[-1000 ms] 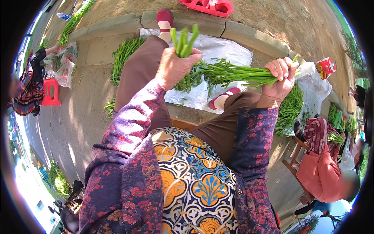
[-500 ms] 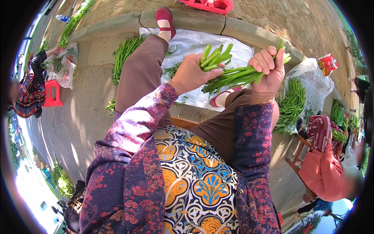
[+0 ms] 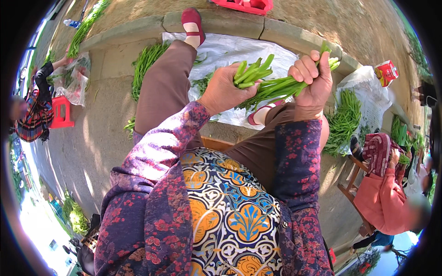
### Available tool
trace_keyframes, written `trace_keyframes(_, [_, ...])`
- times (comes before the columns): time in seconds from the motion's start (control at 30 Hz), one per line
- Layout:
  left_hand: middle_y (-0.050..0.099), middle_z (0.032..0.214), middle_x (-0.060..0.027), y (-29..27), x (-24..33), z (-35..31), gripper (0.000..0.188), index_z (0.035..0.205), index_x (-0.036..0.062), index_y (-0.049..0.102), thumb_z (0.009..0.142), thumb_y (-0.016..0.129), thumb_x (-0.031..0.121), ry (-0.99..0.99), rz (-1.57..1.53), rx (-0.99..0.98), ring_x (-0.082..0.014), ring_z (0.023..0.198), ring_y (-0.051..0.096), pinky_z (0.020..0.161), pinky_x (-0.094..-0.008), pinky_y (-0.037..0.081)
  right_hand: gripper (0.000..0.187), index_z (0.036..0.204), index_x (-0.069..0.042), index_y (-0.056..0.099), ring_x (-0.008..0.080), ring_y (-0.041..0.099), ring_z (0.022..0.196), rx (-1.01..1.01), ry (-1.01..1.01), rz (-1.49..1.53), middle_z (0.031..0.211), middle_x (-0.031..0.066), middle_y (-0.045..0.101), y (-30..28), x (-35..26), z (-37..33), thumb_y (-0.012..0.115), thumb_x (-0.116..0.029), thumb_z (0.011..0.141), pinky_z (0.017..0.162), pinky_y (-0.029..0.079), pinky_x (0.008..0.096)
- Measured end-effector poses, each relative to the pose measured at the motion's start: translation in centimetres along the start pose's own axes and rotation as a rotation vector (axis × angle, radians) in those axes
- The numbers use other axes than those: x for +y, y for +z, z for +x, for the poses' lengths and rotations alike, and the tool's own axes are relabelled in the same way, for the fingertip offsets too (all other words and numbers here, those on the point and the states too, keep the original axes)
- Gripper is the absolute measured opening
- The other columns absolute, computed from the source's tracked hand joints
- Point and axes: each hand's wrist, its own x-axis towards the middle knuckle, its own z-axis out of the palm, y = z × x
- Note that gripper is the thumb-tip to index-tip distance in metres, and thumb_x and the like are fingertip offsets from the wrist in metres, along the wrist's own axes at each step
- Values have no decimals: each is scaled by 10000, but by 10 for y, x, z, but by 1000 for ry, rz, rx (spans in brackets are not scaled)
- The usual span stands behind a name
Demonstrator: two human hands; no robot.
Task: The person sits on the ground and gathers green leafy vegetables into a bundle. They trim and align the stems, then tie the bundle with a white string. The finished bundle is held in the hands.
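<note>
Green stalks fill the curled left hand at twelve o'clock; the right hand, at two o'clock, grips another bunch slanting toward the left hand. A white sheet spreads below at twelve, and a pile of greens lies at three.

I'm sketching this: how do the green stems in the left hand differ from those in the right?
The thick green stems in the left hand look stouter than the slender green stems in the right hand. The thick stems show only short ends; the slender stems, a longer stretch. Both slant up rightward.
</note>
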Motion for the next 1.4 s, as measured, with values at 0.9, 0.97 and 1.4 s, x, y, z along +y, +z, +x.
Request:
trace_keyframes(0.9, [597, 702, -8, -22, 9, -11, 141, 934, -6, 637, 845, 650, 102, -376, -136, -85, -32, 494, 452, 448, -172, 339, 307, 808, -106, 528, 134, 405, 480, 193, -33, -165, 562, -18, 421, 2, -1, -2, 557, -397, 900, 529, 384, 324])
trace_keyframes(0.97, [598, 700, -8, -25, 5, -12, 142, 936, -2, 635, 847, 650, 107, -362, -124, -52, -34, 496, 453, 455, -174, 339, 307, 804, -106, 530, 134, 408, 481, 170, -40, -160, 563, -19, 422, 1, -2, -3, 557, -395, 901, 531, 386, 324])
trace_keyframes(1.4, [564, 752, -37, -24, -4, -12, 174, 946, -6, 587, 842, 615, 130, -474, -541, 144, -92, 568, 477, 543, -226, 386, 303, 810, -110, 534, 119, 408, 466, 123, -113, -229, 548, -31, 410, 6, 4, -4, 542, -397, 908, 502, 378, 314])
